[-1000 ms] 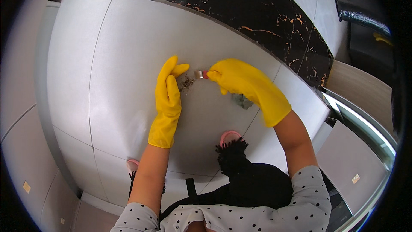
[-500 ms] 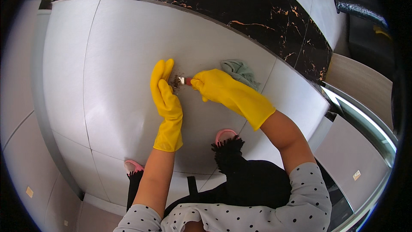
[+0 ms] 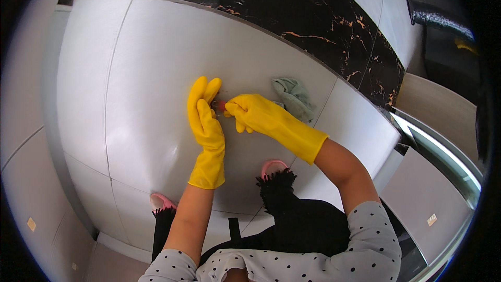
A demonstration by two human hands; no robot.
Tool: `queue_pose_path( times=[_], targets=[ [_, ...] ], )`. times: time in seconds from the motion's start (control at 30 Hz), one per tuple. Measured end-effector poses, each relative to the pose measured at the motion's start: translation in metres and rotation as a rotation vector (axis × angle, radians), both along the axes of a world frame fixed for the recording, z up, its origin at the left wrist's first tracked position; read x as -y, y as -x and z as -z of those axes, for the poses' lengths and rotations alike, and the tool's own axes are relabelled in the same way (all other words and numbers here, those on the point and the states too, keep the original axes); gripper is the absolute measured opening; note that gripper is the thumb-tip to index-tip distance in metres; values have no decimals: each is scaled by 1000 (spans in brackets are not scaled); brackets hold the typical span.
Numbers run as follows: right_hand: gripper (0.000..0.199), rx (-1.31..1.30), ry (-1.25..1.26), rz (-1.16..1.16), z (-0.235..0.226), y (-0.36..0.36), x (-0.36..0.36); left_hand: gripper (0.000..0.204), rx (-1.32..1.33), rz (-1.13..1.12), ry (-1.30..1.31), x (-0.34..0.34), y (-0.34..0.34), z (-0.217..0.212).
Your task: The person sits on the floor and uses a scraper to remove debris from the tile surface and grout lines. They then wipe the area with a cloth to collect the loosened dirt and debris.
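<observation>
Both my hands wear long yellow rubber gloves over the light grey floor tiles (image 3: 151, 57). My left hand (image 3: 202, 109) stands on edge, fingers stretched and slightly cupped, palm toward the right, holding nothing. In my right hand (image 3: 253, 110) is a small red-handled tool (image 3: 222, 105), pinched at its handle and pointing left. Its tip is close against my left palm, partly hidden; a metal part shows in the earlier frame. Dark brown crumbs (image 3: 214, 105) lie between the tip and the left palm. A crumpled grey-green cloth (image 3: 295, 98) lies beyond my right wrist.
A black marble strip (image 3: 292, 10) with orange veins runs along the far edge of the floor. Pale panels (image 3: 31, 177) stand at the left, and a cabinet front (image 3: 428, 193) at the right. Pink slippers (image 3: 273, 167) are on my feet near my knees.
My right hand has moved slightly left and down, bringing the tool's tip and the crumbs nearer my left palm. The left hand sits a little farther right in view.
</observation>
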State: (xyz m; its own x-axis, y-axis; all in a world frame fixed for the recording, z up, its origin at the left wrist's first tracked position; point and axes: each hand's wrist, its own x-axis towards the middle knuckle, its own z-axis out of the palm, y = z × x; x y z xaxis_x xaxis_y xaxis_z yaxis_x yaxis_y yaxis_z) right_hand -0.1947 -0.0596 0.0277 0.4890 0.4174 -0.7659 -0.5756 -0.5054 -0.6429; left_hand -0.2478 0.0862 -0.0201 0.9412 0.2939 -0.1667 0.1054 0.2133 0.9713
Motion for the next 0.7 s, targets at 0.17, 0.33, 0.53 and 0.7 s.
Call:
queue_pose_path(
  times=[0.17,0.33,0.53,0.7],
  targets=[
    [37,53,-71,21,-33,-1,-14,46,60,-18,-84,-16,-10,-43],
    [36,34,-80,41,-142,-15,-53,48,41,24,81,-55,-19,-152],
    [37,86,6,-24,-298,6,-113,48,90,-53,256,-106,13,-314],
    [37,-13,-108,-129,-430,19,-144,43,82,-114,165,-145,49,-477]
  ],
)
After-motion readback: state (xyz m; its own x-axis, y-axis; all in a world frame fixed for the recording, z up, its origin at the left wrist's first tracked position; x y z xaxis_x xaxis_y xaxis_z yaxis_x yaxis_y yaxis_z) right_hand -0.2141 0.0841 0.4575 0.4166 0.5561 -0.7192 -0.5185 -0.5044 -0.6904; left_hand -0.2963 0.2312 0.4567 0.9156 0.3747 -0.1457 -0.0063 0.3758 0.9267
